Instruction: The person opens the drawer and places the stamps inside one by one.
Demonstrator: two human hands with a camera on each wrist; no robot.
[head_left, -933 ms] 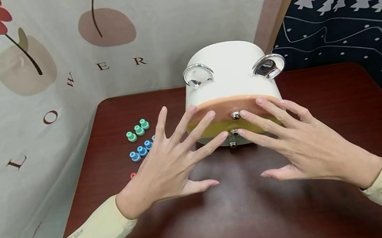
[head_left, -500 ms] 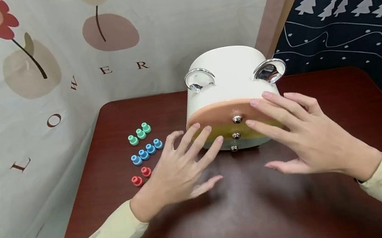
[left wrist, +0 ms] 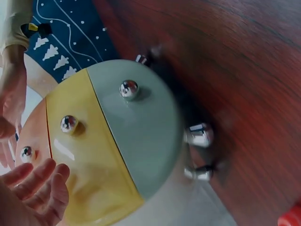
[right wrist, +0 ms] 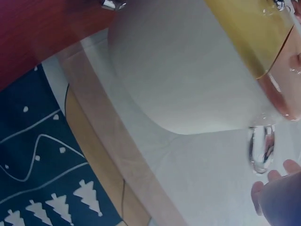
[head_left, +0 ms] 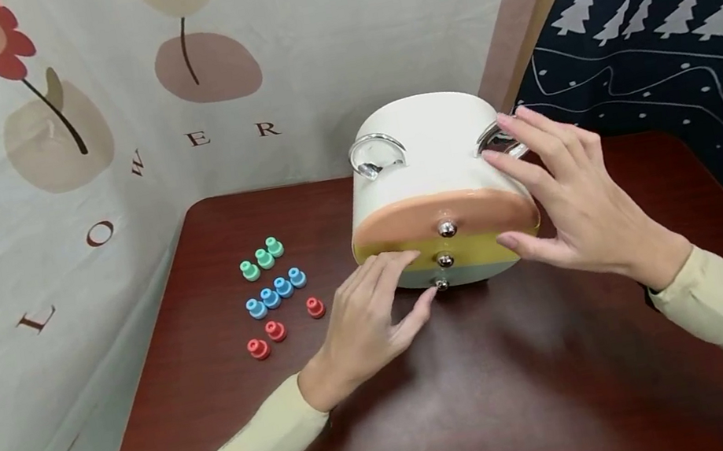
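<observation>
Left hand, fingers parted, hovers by the lowest knob mid-frame, an apparent reach next calling for a pinch; right hand, fingers wide

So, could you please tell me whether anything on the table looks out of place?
One red piece stands apart from the other two red pieces, leaving a gap, while the blue pieces and green pieces sit close together.

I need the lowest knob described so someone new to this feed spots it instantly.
On the dark reddish table stands a rounded white cabinet, three-coloured in front. There, find the grey-green panel, closest to the table. The lowest knob is silver, round and alone on it; the similar middle knob and top knob sit on yellow and peach-orange instead.
</observation>
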